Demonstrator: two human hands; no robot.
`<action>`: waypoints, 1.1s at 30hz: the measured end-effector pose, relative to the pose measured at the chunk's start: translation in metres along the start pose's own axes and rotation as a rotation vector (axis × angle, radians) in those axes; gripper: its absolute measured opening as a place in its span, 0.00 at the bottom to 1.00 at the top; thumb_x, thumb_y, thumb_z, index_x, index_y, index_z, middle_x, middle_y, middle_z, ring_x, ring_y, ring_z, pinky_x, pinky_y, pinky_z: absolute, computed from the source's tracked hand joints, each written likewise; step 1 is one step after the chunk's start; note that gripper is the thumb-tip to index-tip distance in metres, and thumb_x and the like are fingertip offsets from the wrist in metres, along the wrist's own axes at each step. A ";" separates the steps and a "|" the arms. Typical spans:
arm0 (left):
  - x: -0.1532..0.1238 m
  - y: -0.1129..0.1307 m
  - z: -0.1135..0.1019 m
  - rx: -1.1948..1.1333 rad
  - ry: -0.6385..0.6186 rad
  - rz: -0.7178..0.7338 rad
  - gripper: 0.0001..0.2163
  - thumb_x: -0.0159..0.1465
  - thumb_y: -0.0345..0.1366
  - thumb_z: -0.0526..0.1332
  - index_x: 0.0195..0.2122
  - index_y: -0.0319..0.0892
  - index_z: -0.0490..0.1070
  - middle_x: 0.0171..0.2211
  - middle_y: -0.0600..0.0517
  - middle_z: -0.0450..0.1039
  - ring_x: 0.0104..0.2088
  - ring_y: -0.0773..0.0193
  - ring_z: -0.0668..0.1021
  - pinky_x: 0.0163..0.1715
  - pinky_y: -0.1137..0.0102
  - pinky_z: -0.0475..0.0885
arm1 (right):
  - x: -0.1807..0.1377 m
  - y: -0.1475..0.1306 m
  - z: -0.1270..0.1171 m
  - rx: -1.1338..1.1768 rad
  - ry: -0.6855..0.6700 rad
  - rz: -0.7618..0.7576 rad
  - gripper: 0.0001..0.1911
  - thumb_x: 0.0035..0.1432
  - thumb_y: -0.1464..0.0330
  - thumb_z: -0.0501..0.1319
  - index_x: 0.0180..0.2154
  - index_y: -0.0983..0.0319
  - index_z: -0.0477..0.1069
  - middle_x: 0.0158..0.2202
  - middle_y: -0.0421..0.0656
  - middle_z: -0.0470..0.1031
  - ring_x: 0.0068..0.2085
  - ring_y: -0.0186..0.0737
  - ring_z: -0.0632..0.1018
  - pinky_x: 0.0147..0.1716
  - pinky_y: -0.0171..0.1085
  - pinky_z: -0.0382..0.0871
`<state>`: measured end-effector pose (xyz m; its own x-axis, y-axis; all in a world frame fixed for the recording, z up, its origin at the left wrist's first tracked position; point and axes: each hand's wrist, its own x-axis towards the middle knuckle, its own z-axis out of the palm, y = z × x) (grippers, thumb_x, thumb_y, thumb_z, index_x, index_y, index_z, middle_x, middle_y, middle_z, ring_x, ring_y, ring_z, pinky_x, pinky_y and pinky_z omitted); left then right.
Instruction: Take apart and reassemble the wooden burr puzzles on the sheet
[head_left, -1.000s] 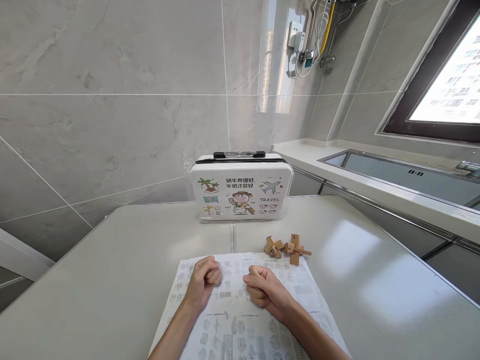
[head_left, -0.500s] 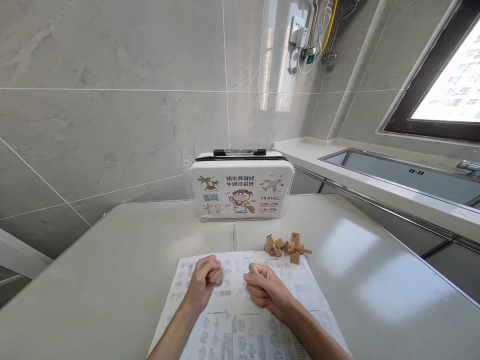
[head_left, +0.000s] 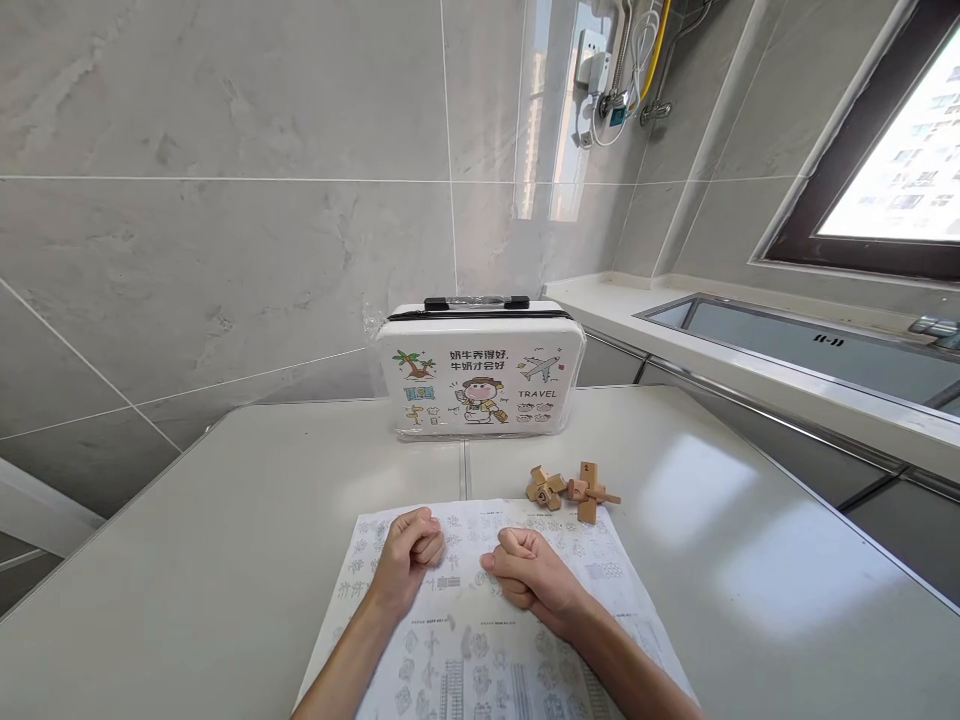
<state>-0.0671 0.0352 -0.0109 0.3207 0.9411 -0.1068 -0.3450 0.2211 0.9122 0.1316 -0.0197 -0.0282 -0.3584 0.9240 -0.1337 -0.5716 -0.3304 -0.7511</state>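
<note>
Well, closed case (head_left: 484,380) behind paper (head_left: 466,608).

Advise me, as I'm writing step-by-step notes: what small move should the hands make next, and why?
Probably open the right hand and reach for the nearer wooden block cluster. It sits just beyond that hand, farther from the left hand, and both hands are curled into fists over the printed sheet, with nothing visibly held.
</note>
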 end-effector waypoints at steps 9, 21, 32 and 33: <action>-0.001 0.000 0.000 0.005 0.003 -0.007 0.27 0.57 0.37 0.68 0.22 0.47 0.43 0.17 0.65 0.39 0.20 0.73 0.44 0.22 0.69 0.44 | -0.001 -0.003 0.001 -0.016 0.011 0.031 0.37 0.49 0.66 0.77 0.22 0.56 0.44 0.18 0.26 0.48 0.20 0.24 0.43 0.18 0.32 0.34; 0.000 0.000 -0.002 0.002 -0.011 -0.002 0.26 0.58 0.37 0.68 0.22 0.47 0.43 0.18 0.65 0.39 0.20 0.72 0.44 0.23 0.68 0.44 | -0.003 -0.006 0.006 -0.031 0.028 0.039 0.32 0.47 0.71 0.72 0.22 0.56 0.44 0.18 0.26 0.48 0.20 0.24 0.43 0.18 0.32 0.34; 0.000 -0.001 -0.002 -0.009 -0.013 -0.003 0.26 0.58 0.36 0.68 0.22 0.47 0.44 0.18 0.65 0.39 0.20 0.72 0.44 0.23 0.68 0.44 | -0.002 -0.003 0.002 -0.022 0.018 0.035 0.32 0.49 0.71 0.72 0.23 0.56 0.44 0.18 0.26 0.48 0.20 0.24 0.43 0.18 0.32 0.35; 0.000 -0.001 -0.002 -0.009 -0.013 -0.003 0.26 0.58 0.36 0.68 0.22 0.47 0.44 0.18 0.65 0.39 0.20 0.72 0.44 0.23 0.68 0.44 | -0.002 -0.003 0.002 -0.022 0.019 0.036 0.32 0.49 0.71 0.72 0.23 0.56 0.44 0.18 0.26 0.48 0.20 0.24 0.43 0.18 0.32 0.35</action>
<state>-0.0685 0.0358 -0.0125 0.3334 0.9370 -0.1045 -0.3518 0.2265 0.9082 0.1322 -0.0210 -0.0241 -0.3642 0.9151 -0.1731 -0.5421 -0.3594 -0.7596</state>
